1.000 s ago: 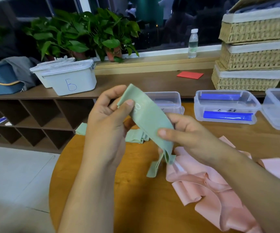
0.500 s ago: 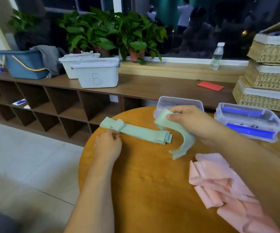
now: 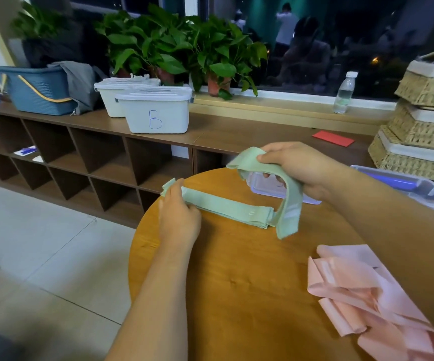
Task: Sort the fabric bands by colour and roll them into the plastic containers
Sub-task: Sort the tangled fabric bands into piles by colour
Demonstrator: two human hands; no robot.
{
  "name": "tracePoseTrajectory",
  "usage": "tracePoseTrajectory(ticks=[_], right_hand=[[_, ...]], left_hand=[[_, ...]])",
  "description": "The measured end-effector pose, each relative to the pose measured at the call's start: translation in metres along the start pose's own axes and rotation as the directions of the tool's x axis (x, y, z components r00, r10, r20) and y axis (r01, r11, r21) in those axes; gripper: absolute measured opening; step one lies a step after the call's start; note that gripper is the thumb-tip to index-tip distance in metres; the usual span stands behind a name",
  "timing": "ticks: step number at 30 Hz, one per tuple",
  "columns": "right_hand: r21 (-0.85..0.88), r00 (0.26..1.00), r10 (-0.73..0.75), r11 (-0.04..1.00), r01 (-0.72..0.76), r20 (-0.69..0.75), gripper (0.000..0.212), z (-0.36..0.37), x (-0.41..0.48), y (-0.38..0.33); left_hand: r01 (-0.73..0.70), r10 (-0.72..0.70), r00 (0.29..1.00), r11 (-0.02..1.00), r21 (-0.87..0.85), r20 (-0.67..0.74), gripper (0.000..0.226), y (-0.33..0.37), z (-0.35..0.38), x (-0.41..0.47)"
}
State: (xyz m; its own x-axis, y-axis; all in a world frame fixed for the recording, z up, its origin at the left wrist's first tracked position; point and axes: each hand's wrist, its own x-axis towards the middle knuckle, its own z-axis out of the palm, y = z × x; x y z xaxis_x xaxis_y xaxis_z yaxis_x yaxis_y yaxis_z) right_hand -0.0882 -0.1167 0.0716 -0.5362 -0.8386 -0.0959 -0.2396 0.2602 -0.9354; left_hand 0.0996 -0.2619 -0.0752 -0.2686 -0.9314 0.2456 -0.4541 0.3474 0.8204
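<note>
**Fabric bands in green: limp, light, best taken by an end**

One pale green fabric band hangs from the right hand, whose thumb and fingers curl round its upper end in a pinch. The strip arcs down, and its free end touches the right end of the flat stack of folded green bands on the round wooden worktop. The left hand is on the stack's left end, fingers curled down and gripping it.

From the way it drapes, the cloth looks thin, soft and almost weightless, with no stiffness of its own. It is not fragile, but a roll would probably spring loose unless kept pinched. Holding one end should suit rolling; a grip in the middle would let both ends flop.

Just behind the stack's right end stands a clear plastic container, partly hidden by the right hand. A heap of pink fabric bands lies to the right of the stack, nearer the person.

The only legible writing is a blue handwritten "B" on the white lidded bin on the shelf behind the stack. A small printed mark on the stack's top band is too small to read.
</note>
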Motion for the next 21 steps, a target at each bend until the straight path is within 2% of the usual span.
tracePoseTrajectory(ticks=[2, 3, 4, 5, 6, 7, 8, 10, 13, 16, 18, 21], right_hand=[[-0.032, 0.999, 0.017, 0.999, -0.015, 0.045, 0.019, 0.007, 0.009, -0.005], [-0.048, 0.997, 0.025, 0.999, -0.022, 0.070, 0.019, 0.012, 0.013, -0.006], [-0.066, 0.995, 0.030, 0.998, -0.024, 0.093, 0.019, 0.018, 0.018, -0.007], [-0.082, 0.993, 0.033, 0.996, -0.023, 0.117, 0.018, 0.024, 0.020, -0.007], [-0.095, 0.988, 0.030, 0.995, -0.016, 0.150, 0.017, 0.031, 0.021, -0.006], [-0.098, 0.981, 0.025, 0.995, -0.006, 0.191, 0.017, 0.037, 0.021, -0.002], [-0.104, 0.972, 0.019, 0.995, 0.006, 0.233, 0.016, 0.043, 0.019, 0.002], [-0.145, 0.962, 0.015, 0.989, 0.026, 0.272, 0.015, 0.052, 0.015, 0.016], [-0.171, 0.969, 0.079, 0.984, -0.039, 0.235, 0.014, 0.050, 0.012, 0.038], [-0.139, 0.933, 0.189, 0.978, -0.153, 0.307, 0.021, 0.038, 0.001, 0.058], [-0.103, 0.898, 0.224, 0.975, -0.199, 0.378, 0.028, 0.032, -0.009, 0.071], [-0.032, 0.874, 0.264, 0.961, -0.275, 0.409, 0.043, 0.024, -0.024, 0.090]], left_hand=[[0.030, -0.035, 0.999, 0.980, -0.198, -0.023, 0.044, 0.008, -0.002, -0.005], [0.089, -0.093, 0.996, 0.938, -0.336, 0.006, 0.033, 0.013, -0.002, -0.006], [0.208, -0.181, 0.978, 0.834, -0.512, 0.104, 0.031, 0.020, -0.003, -0.007], [0.374, -0.244, 0.927, 0.654, -0.658, 0.285, 0.039, 0.026, -0.003, -0.007], [0.516, -0.237, 0.855, 0.476, -0.712, 0.461, 0.050, 0.030, -0.003, -0.007], [0.592, -0.190, 0.803, 0.368, -0.717, 0.565, 0.058, 0.032, -0.002, -0.007], [0.620, -0.137, 0.779, 0.317, -0.718, 0.612, 0.060, 0.033, 0.001, -0.008], [0.582, -0.102, 0.808, 0.291, -0.759, 0.580, 0.048, 0.029, 0.006, -0.009], [0.499, -0.162, 0.866, 0.257, -0.828, 0.472, 0.042, 0.021, 0.004, -0.006], [0.434, -0.198, 0.900, 0.335, -0.837, 0.388, 0.036, 0.021, 0.003, -0.005], [0.420, -0.218, 0.907, 0.388, -0.820, 0.361, 0.034, 0.023, 0.005, -0.005], [0.377, -0.230, 0.925, 0.473, -0.796, 0.302, 0.037, 0.024, 0.007, -0.006]])
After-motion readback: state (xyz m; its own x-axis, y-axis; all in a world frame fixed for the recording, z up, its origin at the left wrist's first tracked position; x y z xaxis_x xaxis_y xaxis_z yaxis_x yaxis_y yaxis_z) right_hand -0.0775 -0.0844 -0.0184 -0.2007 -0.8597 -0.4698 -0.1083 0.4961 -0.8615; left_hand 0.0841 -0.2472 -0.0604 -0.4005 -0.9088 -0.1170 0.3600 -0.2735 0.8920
